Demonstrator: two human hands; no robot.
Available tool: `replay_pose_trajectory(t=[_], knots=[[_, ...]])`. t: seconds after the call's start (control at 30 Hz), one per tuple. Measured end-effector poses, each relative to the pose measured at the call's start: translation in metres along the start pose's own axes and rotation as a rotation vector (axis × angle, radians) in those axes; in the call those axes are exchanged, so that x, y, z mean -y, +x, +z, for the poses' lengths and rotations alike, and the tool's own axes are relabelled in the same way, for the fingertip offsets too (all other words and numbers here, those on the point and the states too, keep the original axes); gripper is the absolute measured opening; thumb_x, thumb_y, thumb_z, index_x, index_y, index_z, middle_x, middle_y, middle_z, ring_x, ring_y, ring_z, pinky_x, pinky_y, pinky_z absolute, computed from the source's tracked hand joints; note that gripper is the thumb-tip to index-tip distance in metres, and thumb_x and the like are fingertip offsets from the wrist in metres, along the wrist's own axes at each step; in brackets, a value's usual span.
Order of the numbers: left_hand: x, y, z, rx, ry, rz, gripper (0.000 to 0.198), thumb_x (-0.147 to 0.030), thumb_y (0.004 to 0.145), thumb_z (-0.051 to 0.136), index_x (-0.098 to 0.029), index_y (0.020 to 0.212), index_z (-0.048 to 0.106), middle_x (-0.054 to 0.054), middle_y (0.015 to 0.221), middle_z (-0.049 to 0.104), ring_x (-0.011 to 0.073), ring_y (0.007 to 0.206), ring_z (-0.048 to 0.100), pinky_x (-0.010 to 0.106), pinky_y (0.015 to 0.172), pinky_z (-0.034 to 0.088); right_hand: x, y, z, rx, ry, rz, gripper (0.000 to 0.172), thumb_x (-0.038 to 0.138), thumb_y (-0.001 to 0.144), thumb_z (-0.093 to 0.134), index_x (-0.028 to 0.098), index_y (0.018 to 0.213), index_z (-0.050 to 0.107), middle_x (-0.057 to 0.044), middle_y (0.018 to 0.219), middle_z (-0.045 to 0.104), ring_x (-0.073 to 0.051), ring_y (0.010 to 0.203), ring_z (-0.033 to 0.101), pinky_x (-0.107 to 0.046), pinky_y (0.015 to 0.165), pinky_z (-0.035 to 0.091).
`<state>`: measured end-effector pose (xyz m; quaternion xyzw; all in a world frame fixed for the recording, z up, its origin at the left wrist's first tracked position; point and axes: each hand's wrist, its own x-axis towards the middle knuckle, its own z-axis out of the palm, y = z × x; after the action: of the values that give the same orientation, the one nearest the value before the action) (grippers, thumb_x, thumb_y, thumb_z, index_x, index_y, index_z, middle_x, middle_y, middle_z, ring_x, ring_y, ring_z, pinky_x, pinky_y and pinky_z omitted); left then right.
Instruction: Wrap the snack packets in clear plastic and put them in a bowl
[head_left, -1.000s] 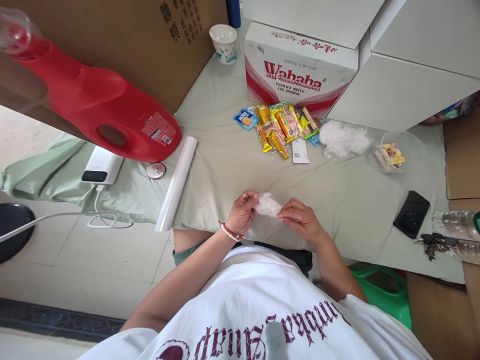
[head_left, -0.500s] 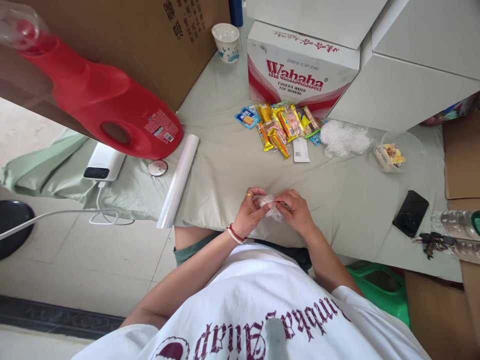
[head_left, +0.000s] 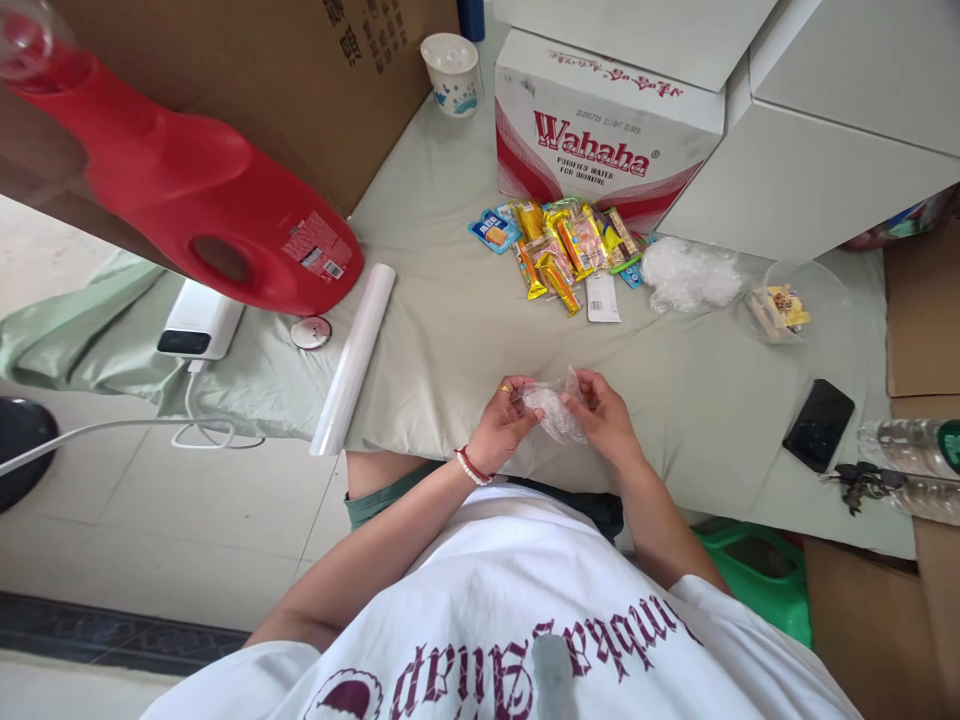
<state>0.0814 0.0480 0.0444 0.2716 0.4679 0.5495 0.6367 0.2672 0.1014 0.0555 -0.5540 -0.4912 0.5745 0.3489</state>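
Observation:
Between my two hands is a crumpled piece of clear plastic film [head_left: 553,408], held just above the near edge of the cloth-covered table [head_left: 450,340]. My left hand [head_left: 504,425] pinches its left side between thumb and fingers. On the other side, my right hand [head_left: 602,415] grips the film too, with part of it standing up by the fingertips. Beyond my hands lies a pile of small wrapped snacks [head_left: 562,250], and a bunched heap of clear plastic [head_left: 690,275] sits to its right.
At left lie a roll of film [head_left: 354,360], a red detergent bottle [head_left: 247,220] and a white power bank [head_left: 199,320] with its cable. A Wahaba-style printed carton [head_left: 600,140] and paper cup [head_left: 451,75] stand behind. Rightward are a clear bowl [head_left: 814,300], phone [head_left: 819,425], keys [head_left: 859,485] and bottles [head_left: 911,447].
My hands have moved slightly apart, the right one shifting right. The plastic film between them is spread wider and shows more of itself.

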Motion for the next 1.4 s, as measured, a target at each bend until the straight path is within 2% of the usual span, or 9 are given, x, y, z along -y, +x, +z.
replay_pose_trajectory(t=[0.17, 0.37, 0.5, 0.67, 0.87, 1.13, 1.2, 1.3, 1.4], knots=[[-0.003, -0.004, -0.005, -0.223, 0.233, 0.205, 0.050, -0.033, 0.077, 0.085, -0.024, 0.119, 0.059, 0.010, 0.129, 0.055, 0.0250, 0.124, 0.055, 0.034, 0.095, 0.053, -0.001, 0.000, 0.006, -0.096, 0.086, 0.053, 0.040, 0.061, 0.080, 0.077, 0.023, 0.087, 0.065, 0.005, 0.066, 0.058, -0.010, 0.047, 0.045, -0.024, 0.041, 0.034], [-0.003, -0.007, 0.006, 0.062, 0.528, 0.315, 0.079, -0.045, 0.069, 0.093, -0.025, 0.138, 0.059, 0.017, 0.153, 0.047, 0.0367, 0.144, 0.047, 0.049, 0.108, 0.051, 0.008, -0.010, 0.019, -0.012, 0.238, 0.005, 0.041, 0.061, 0.083, 0.078, 0.024, 0.089, 0.063, 0.007, 0.058, 0.052, -0.008, 0.043, 0.039, -0.023, 0.040, 0.030], [0.001, 0.004, 0.002, 0.113, 0.544, 0.198, 0.034, -0.047, 0.083, 0.079, -0.023, 0.106, 0.075, 0.013, 0.130, 0.070, 0.0292, 0.122, 0.066, 0.046, 0.107, 0.052, 0.013, -0.010, 0.012, -0.075, 0.286, 0.002, 0.043, 0.062, 0.080, 0.079, 0.024, 0.090, 0.062, 0.009, 0.057, 0.047, -0.007, 0.042, 0.033, -0.023, 0.040, 0.025], [-0.013, 0.012, -0.026, -0.121, 0.254, -0.007, 0.041, -0.053, 0.076, 0.082, -0.019, 0.096, 0.075, 0.004, 0.087, 0.075, 0.0169, 0.076, 0.068, 0.032, 0.076, 0.057, 0.006, 0.000, -0.029, -0.285, 0.221, -0.061, 0.044, 0.059, 0.076, 0.083, 0.022, 0.092, 0.064, 0.008, 0.063, 0.049, -0.007, 0.048, 0.037, -0.023, 0.043, 0.030], [-0.034, 0.010, -0.059, -0.303, 0.272, 0.023, 0.047, -0.057, 0.068, 0.087, -0.017, 0.087, 0.070, -0.004, 0.063, 0.058, 0.0084, 0.052, 0.049, 0.022, 0.047, 0.036, -0.007, 0.003, -0.058, -0.405, 0.066, -0.085, 0.045, 0.059, 0.078, 0.080, 0.020, 0.097, 0.067, 0.006, 0.069, 0.053, -0.007, 0.048, 0.041, -0.023, 0.043, 0.031], [-0.049, -0.010, -0.095, -0.492, 0.790, 0.262, 0.031, -0.049, 0.089, 0.071, -0.018, 0.091, 0.067, 0.001, 0.077, 0.065, 0.0128, 0.064, 0.054, 0.027, 0.060, 0.045, -0.011, 0.009, -0.058, -0.431, 0.022, -0.116, 0.045, 0.061, 0.081, 0.076, 0.020, 0.097, 0.068, 0.006, 0.067, 0.052, -0.009, 0.050, 0.039, -0.024, 0.046, 0.031], [-0.052, -0.015, -0.081, -0.394, 0.865, 0.376, 0.029, -0.048, 0.094, 0.066, -0.020, 0.098, 0.068, 0.004, 0.089, 0.069, 0.0159, 0.075, 0.061, 0.031, 0.072, 0.052, -0.009, 0.009, -0.056, -0.404, 0.042, -0.118, 0.044, 0.060, 0.080, 0.076, 0.020, 0.096, 0.068, 0.006, 0.067, 0.052, -0.009, 0.052, 0.039, -0.024, 0.048, 0.032], [-0.050, -0.014, -0.043, -0.046, 0.975, 0.545, 0.037, -0.054, 0.096, 0.061, -0.022, 0.112, 0.068, 0.011, 0.112, 0.071, 0.0233, 0.102, 0.067, 0.040, 0.091, 0.055, -0.005, 0.009, -0.049, -0.346, 0.071, -0.131, 0.042, 0.058, 0.080, 0.078, 0.020, 0.094, 0.069, 0.004, 0.070, 0.055, -0.010, 0.057, 0.042, -0.024, 0.052, 0.035], [-0.037, -0.001, -0.008, 0.226, 1.074, 0.554, 0.043, -0.057, 0.094, 0.063, -0.021, 0.117, 0.068, 0.014, 0.121, 0.071, 0.0281, 0.113, 0.066, 0.043, 0.096, 0.053, 0.004, 0.011, -0.041, -0.285, 0.089, -0.128, 0.039, 0.056, 0.080, 0.078, 0.020, 0.094, 0.070, 0.004, 0.071, 0.056, -0.010, 0.058, 0.042, -0.024, 0.054, 0.036]])
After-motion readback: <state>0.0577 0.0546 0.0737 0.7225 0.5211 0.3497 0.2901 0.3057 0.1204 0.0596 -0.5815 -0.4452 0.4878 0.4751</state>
